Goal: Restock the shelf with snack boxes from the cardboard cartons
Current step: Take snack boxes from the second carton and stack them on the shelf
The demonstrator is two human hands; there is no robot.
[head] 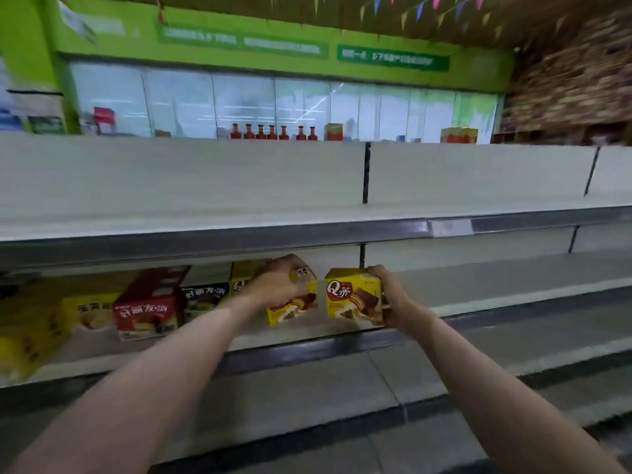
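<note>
Reaching toward the middle shelf (307,350) with both arms, one yellow snack box per hand. Left hand (278,283) curled over the top and front of the left box (294,309), fingers wrapped round its upper edge; box tilted a little, base at or just above the shelf board, contact not clear. Right hand (390,299) gripping the right box (352,295) by its right side, thumb on the top corner, fingers behind and under; front face with a large "Q" and a chocolate cake picture turned to the camera. Both boxes side by side, a narrow gap between them, not touching.

Standing farther left on the same shelf: a third yellow box (241,277) just behind the left hand, then a dark box (203,299), a red box (147,314) with white lettering, and more yellow boxes (89,313) toward the blurred left edge. Running above, a bare upper shelf (205,206) with a grey price rail (307,234) along its front. Beyond it, a row of red bottles (273,131) against glass doors (239,104) under a green sign band (273,46). Hanging at the top right, coloured pennants (420,8). Showing at the bottom, grey floor tiles (307,405).
</note>
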